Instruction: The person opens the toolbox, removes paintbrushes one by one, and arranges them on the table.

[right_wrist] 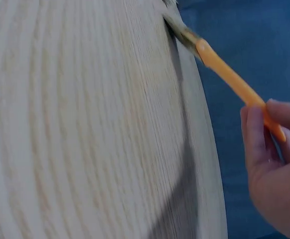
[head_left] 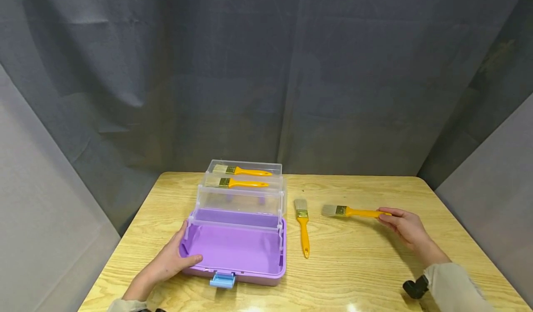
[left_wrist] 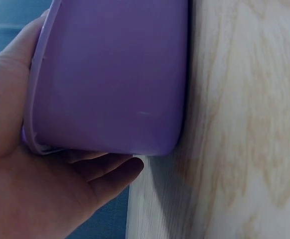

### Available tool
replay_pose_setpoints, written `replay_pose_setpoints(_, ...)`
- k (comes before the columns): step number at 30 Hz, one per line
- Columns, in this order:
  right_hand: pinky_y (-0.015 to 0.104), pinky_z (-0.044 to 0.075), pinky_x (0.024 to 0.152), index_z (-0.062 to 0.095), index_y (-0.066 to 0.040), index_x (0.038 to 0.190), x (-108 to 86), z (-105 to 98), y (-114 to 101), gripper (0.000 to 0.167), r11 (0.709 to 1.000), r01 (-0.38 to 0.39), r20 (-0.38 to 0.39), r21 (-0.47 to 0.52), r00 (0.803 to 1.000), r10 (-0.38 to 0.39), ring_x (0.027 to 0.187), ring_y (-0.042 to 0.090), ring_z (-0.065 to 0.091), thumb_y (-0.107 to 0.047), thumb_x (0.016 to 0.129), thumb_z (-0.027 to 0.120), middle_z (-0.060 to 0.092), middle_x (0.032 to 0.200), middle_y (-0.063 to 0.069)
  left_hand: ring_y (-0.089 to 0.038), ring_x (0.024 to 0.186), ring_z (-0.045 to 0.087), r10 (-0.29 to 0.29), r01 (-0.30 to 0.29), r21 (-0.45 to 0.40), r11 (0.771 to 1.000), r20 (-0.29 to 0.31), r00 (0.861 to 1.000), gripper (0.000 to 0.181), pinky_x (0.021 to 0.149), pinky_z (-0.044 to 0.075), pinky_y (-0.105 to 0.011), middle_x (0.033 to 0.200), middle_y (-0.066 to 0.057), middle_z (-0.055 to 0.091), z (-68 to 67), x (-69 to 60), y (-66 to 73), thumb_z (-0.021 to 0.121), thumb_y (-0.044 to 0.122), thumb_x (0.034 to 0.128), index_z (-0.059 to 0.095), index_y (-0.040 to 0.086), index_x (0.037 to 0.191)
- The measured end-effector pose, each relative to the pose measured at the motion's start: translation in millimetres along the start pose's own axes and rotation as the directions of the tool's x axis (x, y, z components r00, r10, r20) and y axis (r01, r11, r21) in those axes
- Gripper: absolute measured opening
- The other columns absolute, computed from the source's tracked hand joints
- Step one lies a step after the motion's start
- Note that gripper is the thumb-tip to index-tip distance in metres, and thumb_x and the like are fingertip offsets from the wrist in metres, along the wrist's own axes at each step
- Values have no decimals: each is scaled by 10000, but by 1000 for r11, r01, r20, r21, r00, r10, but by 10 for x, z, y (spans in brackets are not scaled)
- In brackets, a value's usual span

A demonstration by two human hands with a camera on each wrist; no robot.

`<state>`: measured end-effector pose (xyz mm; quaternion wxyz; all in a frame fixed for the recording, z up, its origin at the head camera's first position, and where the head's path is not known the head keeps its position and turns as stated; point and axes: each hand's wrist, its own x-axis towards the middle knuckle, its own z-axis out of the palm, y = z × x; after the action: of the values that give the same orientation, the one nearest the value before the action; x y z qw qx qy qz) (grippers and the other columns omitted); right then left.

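Observation:
My left hand [head_left: 168, 256] grips the left side of a purple plastic toolbox [head_left: 233, 252], its thumb over the rim. In the left wrist view, its fingers lie along the outside of the purple wall [left_wrist: 115, 74]. The lid of the box is open, with clear trays [head_left: 239, 201] fanned out behind the base. To the right, my right hand [head_left: 405, 226] pinches a yellow-handled paintbrush [head_left: 360, 213] by the handle's end. Its bristles point left, low over the table; the right wrist view shows the handle [right_wrist: 232, 79] slanting down toward the wood.
Another paintbrush [head_left: 304, 231] lies on the table just right of the box, bristles away from me. Two more paintbrushes [head_left: 250, 171] lie in the upper trays. A blue latch [head_left: 222, 280] hangs at the box's front. Dark cloth [head_left: 354, 80] hangs behind the wooden table [head_left: 354, 265].

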<state>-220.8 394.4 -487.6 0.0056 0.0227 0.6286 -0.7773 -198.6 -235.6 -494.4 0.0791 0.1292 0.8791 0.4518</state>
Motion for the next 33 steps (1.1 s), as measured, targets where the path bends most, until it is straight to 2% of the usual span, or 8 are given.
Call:
replay_pose_setpoints(4,283,535,817,665,48,1099,-35,79,12,227,967,-46,-109,-249,994,19,840,86,678,-36,890,642,678,920,-44,-465,1368,135,9,-9,3,1000,-1,1000,1134,1089,139,-572,1529,-281,57,1,1,-1,777,326,774,-34,20,1505)
replay_pose_setpoints(7,305,552,788,568,166,1165,-84,167,21,423,866,-105,-143,-490,989,39,822,107,679,-136,887,668,689,914,-1,-471,1364,137,13,-13,8,1000,-2,1000,1129,1085,146,-579,1527,-287,59,3,0,6,776,323,776,-31,19,1506)
replay_pose_setpoints(9,331,559,773,558,179,1152,-112,230,26,439,809,-132,-133,-573,989,67,828,166,679,-147,882,673,684,933,63,-472,1365,130,17,-17,6,1000,-3,1000,1123,1084,143,-580,1526,-289,56,-1,-3,18,776,312,778,-27,18,1506)
replay_pose_setpoints(11,359,564,758,545,188,1137,-131,293,34,423,788,-158,-111,-595,987,114,828,225,675,-121,877,672,660,945,127,-472,1365,128,19,-19,0,1000,-5,1000,1120,1083,144,-582,1526,-290,58,-5,-10,35,779,300,776,-21,16,1506)
replay_pose_setpoints(15,361,572,727,509,190,1145,-144,390,93,404,797,-207,-50,-568,975,218,818,282,673,-81,880,648,593,952,195,-466,1367,130,25,-25,-13,1000,-6,1000,1117,1083,147,-580,1528,-285,61,-5,-18,49,783,288,771,-13,18,1508)
replay_pose_setpoints(22,314,579,674,510,186,1144,-197,632,112,363,823,-236,107,-518,936,335,773,271,680,-85,916,589,595,828,162,-465,1370,117,20,-20,-9,1000,-13,1000,1118,1086,131,-576,1528,-285,54,3,-9,34,782,294,771,-11,9,1505)
replay_pose_setpoints(27,309,577,682,526,185,1136,-168,711,167,369,852,-279,180,-444,903,390,763,258,687,-111,924,585,635,834,166,-466,1369,118,18,-18,-4,1000,-10,1000,1117,1085,133,-576,1527,-286,51,3,-10,33,779,300,775,-15,8,1504)
replay_pose_setpoints(33,298,576,662,550,171,1103,-124,747,261,328,867,-300,224,-398,884,409,714,217,688,-111,935,570,680,816,180,-465,1367,124,22,-22,5,1000,-11,1000,1109,1082,136,-583,1527,-286,54,-7,-17,35,774,307,778,-7,0,1503)
